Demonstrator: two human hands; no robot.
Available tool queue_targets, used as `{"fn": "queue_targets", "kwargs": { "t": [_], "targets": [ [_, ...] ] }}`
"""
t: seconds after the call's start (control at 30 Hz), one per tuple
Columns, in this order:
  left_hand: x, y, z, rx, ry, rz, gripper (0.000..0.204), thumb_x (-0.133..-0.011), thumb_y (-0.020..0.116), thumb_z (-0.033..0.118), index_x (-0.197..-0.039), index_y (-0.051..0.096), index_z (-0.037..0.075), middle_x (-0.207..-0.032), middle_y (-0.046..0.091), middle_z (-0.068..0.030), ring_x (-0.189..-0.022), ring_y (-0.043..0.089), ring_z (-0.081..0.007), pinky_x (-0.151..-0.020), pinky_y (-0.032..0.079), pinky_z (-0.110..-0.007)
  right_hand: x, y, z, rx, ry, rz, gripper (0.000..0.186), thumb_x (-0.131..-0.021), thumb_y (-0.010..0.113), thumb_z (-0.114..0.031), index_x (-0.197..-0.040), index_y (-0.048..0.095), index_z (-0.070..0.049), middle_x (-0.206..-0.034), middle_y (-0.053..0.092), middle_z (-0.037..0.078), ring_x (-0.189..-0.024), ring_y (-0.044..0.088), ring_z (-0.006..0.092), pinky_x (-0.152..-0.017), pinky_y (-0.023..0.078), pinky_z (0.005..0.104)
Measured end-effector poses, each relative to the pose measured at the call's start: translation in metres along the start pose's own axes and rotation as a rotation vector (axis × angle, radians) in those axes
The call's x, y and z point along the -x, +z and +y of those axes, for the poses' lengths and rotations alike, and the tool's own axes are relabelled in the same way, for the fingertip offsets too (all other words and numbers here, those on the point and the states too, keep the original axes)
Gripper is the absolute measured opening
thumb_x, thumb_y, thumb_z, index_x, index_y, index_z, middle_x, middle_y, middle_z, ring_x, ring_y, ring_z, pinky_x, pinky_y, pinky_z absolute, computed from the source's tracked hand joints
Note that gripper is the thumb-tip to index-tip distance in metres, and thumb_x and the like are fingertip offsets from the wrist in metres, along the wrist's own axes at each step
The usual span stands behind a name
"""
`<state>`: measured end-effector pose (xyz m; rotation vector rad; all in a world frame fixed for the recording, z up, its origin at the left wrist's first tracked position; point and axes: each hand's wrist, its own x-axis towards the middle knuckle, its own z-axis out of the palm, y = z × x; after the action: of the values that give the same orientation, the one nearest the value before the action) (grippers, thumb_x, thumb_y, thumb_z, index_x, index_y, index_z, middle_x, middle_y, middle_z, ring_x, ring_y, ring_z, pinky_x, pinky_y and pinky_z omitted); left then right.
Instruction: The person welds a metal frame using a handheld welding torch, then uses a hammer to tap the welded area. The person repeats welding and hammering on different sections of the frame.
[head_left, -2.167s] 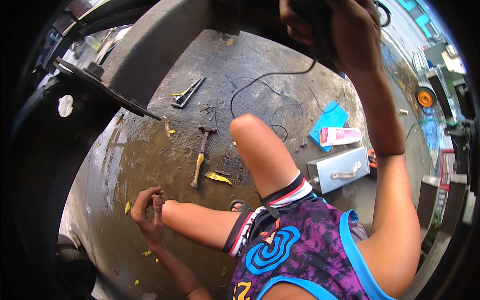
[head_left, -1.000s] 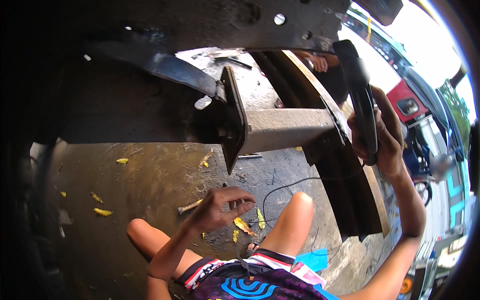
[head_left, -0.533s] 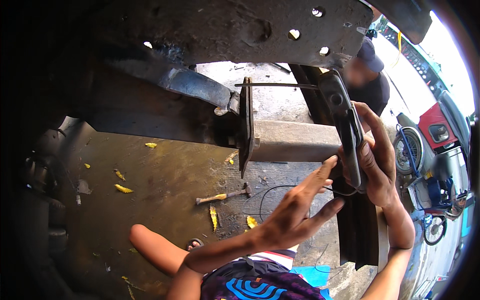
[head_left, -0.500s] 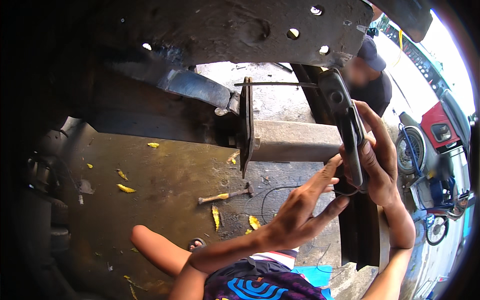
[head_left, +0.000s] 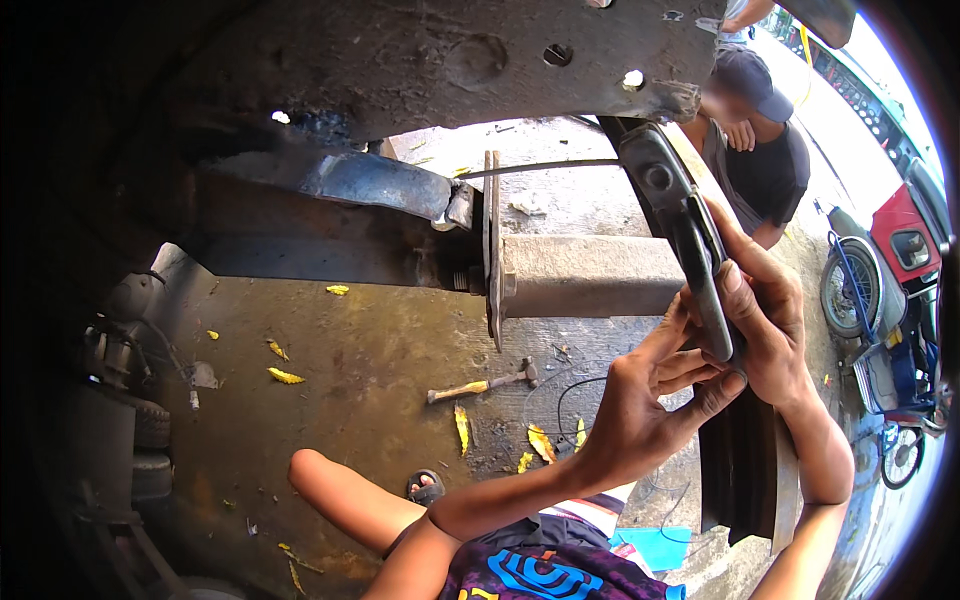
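Note:
My right hand [head_left: 768,325] grips a long dark metal lever-like part [head_left: 690,225] from its right side, the thumb pressed along it. The part has a wide upper end with a round dimple and a narrow, rounded lower end. My left hand [head_left: 650,410] closes around that lower end, thumb below and bent fingers beside it. A thin dark rod [head_left: 540,168] runs left from near its top; whether they are joined I cannot tell. Behind the hands stands a dark steel beam [head_left: 745,470], and to the left a rusty square tube [head_left: 590,270] bolted to an upright plate [head_left: 493,250].
A large dark frame plate [head_left: 430,70] with holes hangs overhead. On the wet concrete lie a hammer [head_left: 485,382], yellow leaves [head_left: 287,376] and a black cable [head_left: 562,405]. A person in a cap [head_left: 765,150] crouches beyond the beam; a motorcycle with a red sidecar [head_left: 905,240] stands right.
My left hand has moved right and its fingers have closed in on the part's lower end. The view has shifted slightly, and more of the crouching person shows.

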<state>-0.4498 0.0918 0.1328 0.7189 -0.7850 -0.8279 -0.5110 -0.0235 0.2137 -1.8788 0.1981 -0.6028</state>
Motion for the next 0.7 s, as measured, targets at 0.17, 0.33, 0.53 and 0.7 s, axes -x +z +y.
{"fn": "queue_targets", "kwargs": {
  "t": [0.17, 0.33, 0.53, 0.7],
  "targets": [
    [0.001, 0.002, 0.002, -0.007, -0.024, 0.028, 0.084, -0.089, 0.072, 0.011, -0.151, 0.018, -0.006, -0.138, 0.051, -0.0214, -0.118, 0.06, -0.0262, -0.103, 0.048, -0.037, -0.001, 0.002, 0.003, 0.018, -0.037, 0.003, 0.052, -0.102, 0.053, -0.024, -0.146, 0.042, 0.001, -0.093, 0.059, -0.001, -0.079, 0.049, 0.0028, -0.071, 0.04, 0.0182],
    [0.003, 0.001, 0.005, 0.028, -0.034, 0.044, 0.083, -0.09, 0.071, 0.012, -0.151, 0.017, -0.006, -0.141, 0.047, -0.0229, -0.122, 0.056, -0.0282, -0.103, 0.048, -0.037, -0.002, 0.001, 0.004, 0.04, -0.035, -0.024, 0.05, -0.102, 0.053, -0.022, -0.145, 0.043, 0.0, -0.091, 0.058, -0.002, -0.078, 0.048, 0.0022, -0.069, 0.04, 0.0181],
    [0.005, 0.0, 0.005, 0.017, 0.007, 0.016, 0.079, -0.093, 0.067, 0.012, -0.151, 0.016, -0.006, -0.145, 0.042, -0.0246, -0.126, 0.053, -0.0306, -0.104, 0.047, -0.038, 0.001, 0.004, 0.001, -0.018, -0.01, -0.029, 0.047, -0.102, 0.052, -0.018, -0.146, 0.044, -0.002, -0.097, 0.061, -0.001, -0.083, 0.049, 0.002, -0.075, 0.042, 0.0181],
    [0.008, 0.003, 0.013, -0.069, -0.058, 0.076, 0.078, -0.092, 0.069, 0.015, -0.15, 0.021, -0.006, -0.139, 0.049, -0.0235, -0.122, 0.056, -0.0299, -0.101, 0.049, -0.038, 0.002, 0.009, 0.0, 0.003, -0.04, 0.009, 0.048, -0.103, 0.052, -0.02, -0.147, 0.042, -0.003, -0.092, 0.06, -0.003, -0.082, 0.049, 0.0016, -0.075, 0.041, 0.0179]
  ]
}}
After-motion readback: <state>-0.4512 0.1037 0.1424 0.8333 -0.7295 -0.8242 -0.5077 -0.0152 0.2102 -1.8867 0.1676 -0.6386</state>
